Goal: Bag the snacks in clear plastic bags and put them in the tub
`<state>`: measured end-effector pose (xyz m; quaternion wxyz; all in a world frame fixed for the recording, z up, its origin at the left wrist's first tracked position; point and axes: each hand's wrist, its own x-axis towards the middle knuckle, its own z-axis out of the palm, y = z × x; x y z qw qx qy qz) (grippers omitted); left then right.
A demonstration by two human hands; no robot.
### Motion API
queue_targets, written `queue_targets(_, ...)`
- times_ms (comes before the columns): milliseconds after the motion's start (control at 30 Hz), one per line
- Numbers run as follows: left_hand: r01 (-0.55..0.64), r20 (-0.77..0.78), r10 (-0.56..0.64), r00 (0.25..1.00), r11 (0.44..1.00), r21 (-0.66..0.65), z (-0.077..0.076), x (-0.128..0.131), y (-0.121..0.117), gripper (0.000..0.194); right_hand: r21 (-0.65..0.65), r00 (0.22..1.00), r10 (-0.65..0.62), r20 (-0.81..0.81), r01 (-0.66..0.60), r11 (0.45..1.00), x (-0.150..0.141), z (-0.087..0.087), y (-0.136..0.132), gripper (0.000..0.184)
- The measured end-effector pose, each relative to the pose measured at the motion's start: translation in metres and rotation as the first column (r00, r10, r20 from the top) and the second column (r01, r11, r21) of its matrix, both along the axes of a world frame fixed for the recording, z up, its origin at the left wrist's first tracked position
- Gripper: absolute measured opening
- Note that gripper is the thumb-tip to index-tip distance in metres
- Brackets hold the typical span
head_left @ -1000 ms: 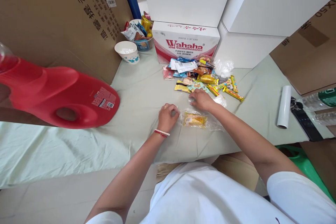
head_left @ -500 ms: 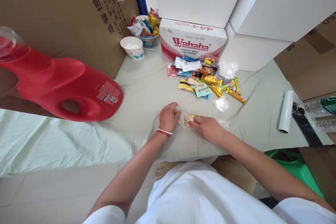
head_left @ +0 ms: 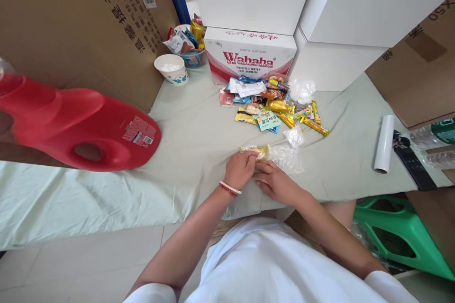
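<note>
A small snack packet [head_left: 262,150] with yellow printing and clear film lies crosswise near the table's front edge. My left hand [head_left: 239,169] is closed on its near side, the fingertips pressed to the wrapper. Just to the right, my right hand [head_left: 279,183] has its fingers curled, and the tips pinch at the same near edge. The fingertips of both hands almost meet there, partly hiding the packet. A crumpled clear plastic bag [head_left: 289,160] lies against the packet's right end.
Behind the hands is a pile of wrapped snacks [head_left: 275,99], with a small clear bag [head_left: 294,136] before it. A Wahaba-style carton [head_left: 249,57] stands behind. Left are a paper cup [head_left: 172,68] and a red jug [head_left: 106,128]; right, a white roll [head_left: 384,144].
The packet has turned to lie crosswise. My left hand has moved right onto it, and my right hand has come closer to the left. The clear bag now spreads at the packet's right.
</note>
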<state>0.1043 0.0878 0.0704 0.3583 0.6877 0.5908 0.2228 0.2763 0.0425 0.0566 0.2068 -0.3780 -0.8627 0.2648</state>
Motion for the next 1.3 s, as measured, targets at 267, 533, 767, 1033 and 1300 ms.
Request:
queue_targets(267,-0.089,-0.388,0.143,0.911,0.984,0.153,-0.001,0.010,0.001,0.036,0.212,0.620,-0.767,0.164,0.737,0.641,0.047,-0.004,0.015,0.036)
queue_targets(533,-0.166,-0.323,0.196,0.926,0.979,0.117,-0.010,0.007,0.006,0.035,-0.029,0.790,-0.587,0.179,0.601,0.799,0.007,0.030,0.031,0.017)
queue_targets(767,-0.256,0.365,0.152,0.919,0.932,0.256,0.002,0.020,-0.021,0.033,-0.247,0.884,-0.395,-0.252,0.336,0.909,-0.008,0.026,0.027,0.036)
queue_targets(1033,0.014,0.681,-0.024,0.732,1.000,0.021,0.005,0.032,-0.023,0.037,-0.650,0.599,-0.656,-0.459,0.276,0.708,0.035,0.001,0.012,0.039)
queue_targets(1300,-0.162,0.062,0.149,0.987,0.934,0.317,-0.010,-0.077,-0.040,0.017,-0.663,-0.186,-0.853,-0.488,0.714,0.224,0.249,0.012,0.097,0.021)
